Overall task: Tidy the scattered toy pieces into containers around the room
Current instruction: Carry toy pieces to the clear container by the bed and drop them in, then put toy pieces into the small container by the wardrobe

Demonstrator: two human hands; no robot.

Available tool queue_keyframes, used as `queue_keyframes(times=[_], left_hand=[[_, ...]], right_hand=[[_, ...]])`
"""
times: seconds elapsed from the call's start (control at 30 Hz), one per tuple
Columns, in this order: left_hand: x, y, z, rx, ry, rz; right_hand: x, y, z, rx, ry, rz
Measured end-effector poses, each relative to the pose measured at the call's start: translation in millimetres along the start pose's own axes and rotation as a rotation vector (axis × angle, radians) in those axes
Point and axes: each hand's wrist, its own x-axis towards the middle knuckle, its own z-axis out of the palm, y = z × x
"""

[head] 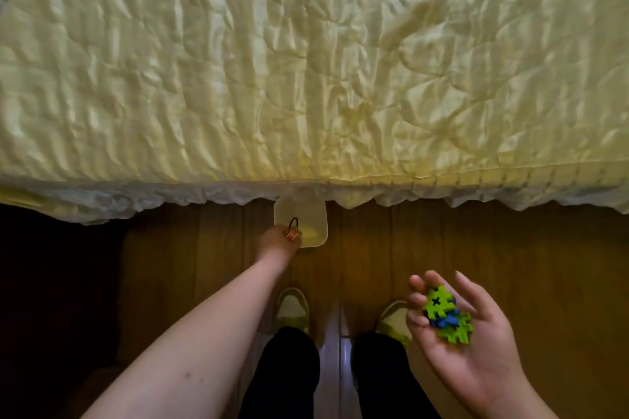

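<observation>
Left hand (279,237) reaches down to a pale tub (303,226) at the bed's (306,78) edge, apparently pinching an orange toy piece (292,234) to drop in, while right hand (459,326) cradles green and blue pieces (446,316) awaiting their turn.

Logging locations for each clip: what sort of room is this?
Most likely a bedroom: a bed with a wrinkled cream quilt fills the upper frame above a wooden plank floor, where a pale plastic container sits.
</observation>
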Motion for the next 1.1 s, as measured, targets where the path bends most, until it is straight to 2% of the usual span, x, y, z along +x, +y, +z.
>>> queue_keyframes(times=[0.2, 0.33, 0.47, 0.57, 0.73, 0.93, 1.1], left_hand=[[-6.5, -0.8, 0.1, -0.073, 0.117, -0.05], [-28.5, 2.4, -17.0, -0.141, 0.071, -0.064], [-65.6, 10.7, -38.6, -0.354, -0.041, -0.087], [-106.4, 26.3, -57.3, -0.609, -0.155, -0.189], [-179.7, 50.7, -98.8, -0.764, -0.285, -0.28], [-269.0, 90.5, -139.3, -0.984, -0.446, -0.231], [-342.0, 131.5, -148.6, -1.038, -0.638, -0.128]], right_hand=[[1.3, -1.6, -1.9, 0.042, -0.003, -0.024], [-17.3, -1.0, 4.9, 0.063, -0.005, -0.013], [-46.5, 0.3, 19.5, 0.059, 0.008, -0.012], [-77.0, -2.9, 30.4, 0.085, 0.038, -0.032], [-135.4, -12.8, 35.9, 0.117, 0.091, -0.145], [-216.3, -17.9, 47.2, 0.208, 0.111, -0.255], [-284.8, -17.2, 47.7, 0.329, 0.103, -0.34]])
